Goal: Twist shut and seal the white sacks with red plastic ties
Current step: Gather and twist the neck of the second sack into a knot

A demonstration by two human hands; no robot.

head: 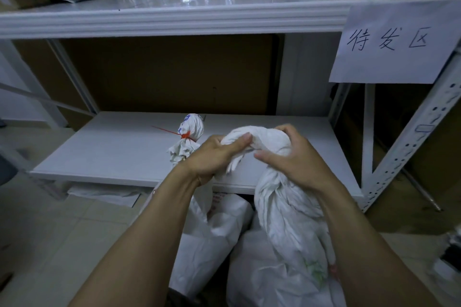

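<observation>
Two hands on one white sack's twisted neck.
Left hand (214, 154) and right hand (289, 157) are clamped in a grip on the unsealed sack (282, 207); the neighbouring sack (189, 129) is closed by a red tie (185, 135).

We are seeing the tied sack (199, 219) standing left of the open sack (287, 244), both before the lower shelf (112, 154), the paper sign (396, 42) hanging upper right.

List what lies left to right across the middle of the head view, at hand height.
Red tie on the sealed sack → left hand → twisted sack neck → right hand → shelf post.
</observation>
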